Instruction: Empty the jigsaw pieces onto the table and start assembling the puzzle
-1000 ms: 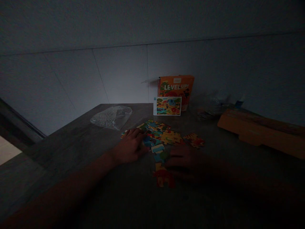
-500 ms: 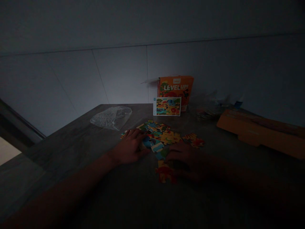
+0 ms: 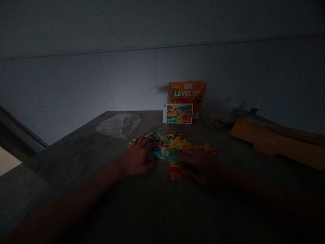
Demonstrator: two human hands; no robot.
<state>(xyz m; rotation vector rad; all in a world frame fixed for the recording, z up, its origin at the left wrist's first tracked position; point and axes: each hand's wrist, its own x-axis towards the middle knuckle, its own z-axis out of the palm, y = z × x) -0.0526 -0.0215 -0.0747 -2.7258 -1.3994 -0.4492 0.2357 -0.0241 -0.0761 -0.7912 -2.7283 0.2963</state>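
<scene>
The scene is very dark. A cluster of colourful puzzle pieces (image 3: 170,144) lies on the grey table (image 3: 83,156). My left hand (image 3: 138,156) rests flat on the cluster's left edge, fingers stretched over the pieces. My right hand (image 3: 200,166) lies on the table at the cluster's right, fingers curled beside a red and yellow group of joined pieces (image 3: 175,171). Whether that hand grips a piece is lost in shadow.
An orange puzzle box (image 3: 187,95) stands against the wall with a picture card (image 3: 178,113) leaning in front. A crumpled clear plastic bag (image 3: 118,124) lies at the left. An orange cardboard tray (image 3: 276,140) sits at the right. The table edge drops off at the left.
My right hand has slid up toward the cluster, and the red and yellow pieces beside it have moved up with it. My left hand has stayed in place.
</scene>
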